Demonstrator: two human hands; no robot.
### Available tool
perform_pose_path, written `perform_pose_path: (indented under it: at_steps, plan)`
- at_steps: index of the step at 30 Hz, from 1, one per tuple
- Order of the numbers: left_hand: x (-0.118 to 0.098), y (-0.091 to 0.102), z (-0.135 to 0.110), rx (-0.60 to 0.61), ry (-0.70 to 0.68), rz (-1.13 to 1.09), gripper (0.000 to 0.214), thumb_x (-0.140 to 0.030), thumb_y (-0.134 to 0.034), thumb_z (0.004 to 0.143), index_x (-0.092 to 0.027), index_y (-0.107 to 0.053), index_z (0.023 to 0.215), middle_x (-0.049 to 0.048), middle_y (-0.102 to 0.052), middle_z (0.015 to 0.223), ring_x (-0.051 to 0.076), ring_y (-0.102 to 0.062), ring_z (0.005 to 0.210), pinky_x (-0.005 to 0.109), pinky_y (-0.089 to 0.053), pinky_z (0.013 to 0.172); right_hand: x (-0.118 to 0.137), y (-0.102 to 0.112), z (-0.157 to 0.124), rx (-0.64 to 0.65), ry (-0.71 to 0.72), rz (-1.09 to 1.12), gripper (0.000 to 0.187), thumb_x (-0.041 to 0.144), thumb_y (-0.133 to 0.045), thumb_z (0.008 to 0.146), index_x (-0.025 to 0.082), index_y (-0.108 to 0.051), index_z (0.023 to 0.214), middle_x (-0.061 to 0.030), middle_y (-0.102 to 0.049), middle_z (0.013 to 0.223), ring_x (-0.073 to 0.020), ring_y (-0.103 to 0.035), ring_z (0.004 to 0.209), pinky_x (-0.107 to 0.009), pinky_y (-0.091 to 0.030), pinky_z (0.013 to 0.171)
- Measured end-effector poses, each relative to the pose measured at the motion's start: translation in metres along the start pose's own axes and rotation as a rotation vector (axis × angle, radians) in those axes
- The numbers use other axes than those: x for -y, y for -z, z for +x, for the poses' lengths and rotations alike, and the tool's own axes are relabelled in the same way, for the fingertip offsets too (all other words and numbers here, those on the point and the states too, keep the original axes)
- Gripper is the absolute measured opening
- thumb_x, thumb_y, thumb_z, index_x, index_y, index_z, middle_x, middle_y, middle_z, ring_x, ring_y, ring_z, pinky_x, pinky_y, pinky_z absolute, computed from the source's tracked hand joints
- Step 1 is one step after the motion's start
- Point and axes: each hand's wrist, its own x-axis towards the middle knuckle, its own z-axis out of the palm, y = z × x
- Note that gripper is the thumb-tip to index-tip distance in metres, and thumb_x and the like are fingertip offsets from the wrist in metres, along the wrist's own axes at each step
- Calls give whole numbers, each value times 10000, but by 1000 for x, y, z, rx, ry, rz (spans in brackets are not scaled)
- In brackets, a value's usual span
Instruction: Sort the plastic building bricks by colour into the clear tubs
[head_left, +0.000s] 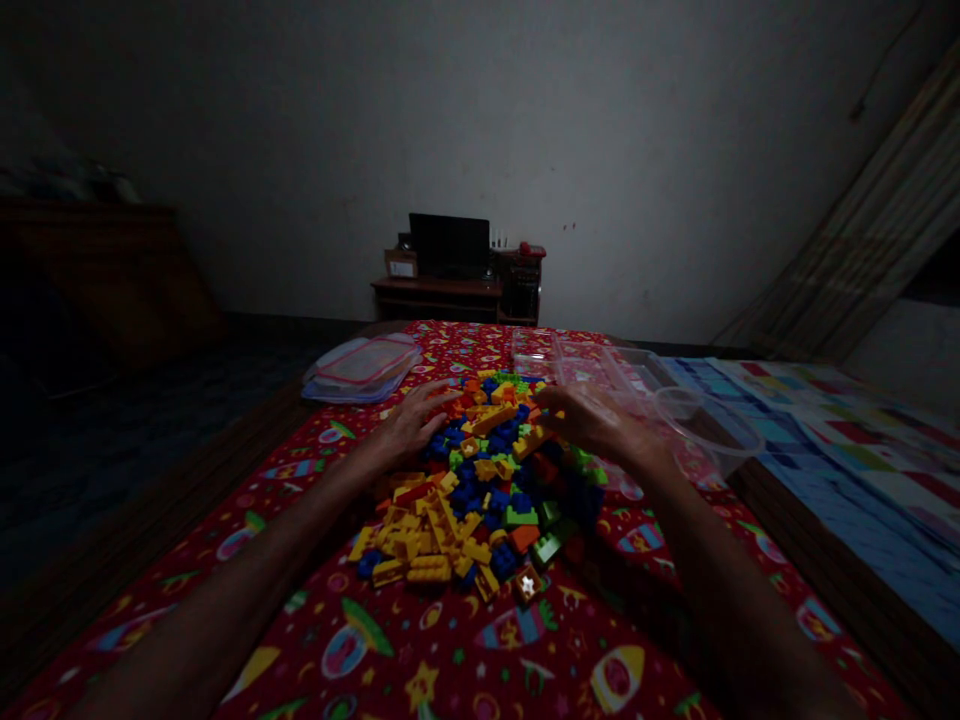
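A loose heap of plastic building blocks in yellow, blue, green and orange lies spread over a red patterned cloth. My left hand rests at the heap's left edge, its fingers stretched toward the blocks. On the opposite side, my right hand reaches over the right edge with its fingers apart and curved inward. No block shows in either hand, though the right fingertips partly overlap the pile. Many yellow blocks gather at the near left of the heap.
Flat lids are stacked at the back left of the cloth. Clear plastic containers stand at the back right, beside a round-rimmed clear tub. A colourful quilt lies to the right. A monitor sits on a desk by the wall.
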Motion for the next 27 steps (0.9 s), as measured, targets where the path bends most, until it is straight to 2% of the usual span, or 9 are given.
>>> perform_pose_path:
  at_steps: [3,5,7,11,14,16,21,24,27]
  plan:
    - [0,-1,0,-46,11,-18,384,-313,-438,839,-188,-607,1161,99,-515,1225,247,-481,1160,449,-373,1032,14,-13,-3,113,148,-39,277,216,-576,835,205,-640,1104,-46,-662,868,-148,-569,748,-246,-392,640]
    - [0,0,0,-58,23,-25,351,-326,-456,833,-186,-628,1105,90,-521,1144,239,-504,1095,432,-405,994,13,-21,-5,112,155,-91,283,151,-551,836,181,-634,1105,-72,-658,926,-165,-571,833,-267,-402,704]
    - [-1,1,0,-63,38,-27,302,-340,-471,830,-189,-650,1021,76,-522,1072,229,-516,1039,409,-429,957,7,-26,-5,51,145,-113,261,100,-508,842,162,-636,1061,-84,-651,943,-163,-563,860,-270,-397,735]
    - [0,1,1,-94,53,-28,259,-357,-478,834,-189,-658,914,60,-524,993,208,-526,968,369,-447,910,4,-26,5,-103,147,-78,212,140,-437,891,169,-601,1023,-61,-631,877,-137,-532,748,-253,-377,671]
    - [-1,-1,1,-124,51,-30,285,-360,-444,853,-185,-653,935,61,-538,979,205,-533,956,364,-451,897,14,-29,17,-222,180,-84,186,149,-438,894,174,-579,1013,-101,-600,1034,-172,-521,891,-284,-391,751]
    - [-2,-3,0,-128,49,-40,313,-373,-425,861,-182,-649,969,68,-558,989,210,-543,958,375,-457,891,22,-36,26,-208,244,-127,188,123,-457,874,174,-571,1014,-116,-570,1103,-188,-496,973,-298,-384,799]
    - [-4,-7,-2,-94,33,-74,349,-400,-412,875,-177,-643,1013,94,-617,1034,228,-574,978,397,-466,893,23,-50,41,15,248,-215,185,83,-419,865,148,-569,951,-56,-590,853,-128,-480,685,-240,-314,596]
    - [-3,-8,-2,-84,27,-87,355,-411,-408,879,-180,-642,1013,96,-634,1047,227,-584,988,386,-465,902,11,-48,44,-29,256,-152,123,136,-467,863,154,-565,934,-43,-590,842,-108,-468,660,-226,-290,577]
    - [-3,-7,-2,-73,22,-94,373,-421,-395,883,-176,-642,1020,102,-640,1052,227,-591,983,381,-469,895,-10,-39,45,-157,240,-16,140,184,-494,852,174,-562,974,-33,-607,875,-105,-491,686,-210,-318,603]
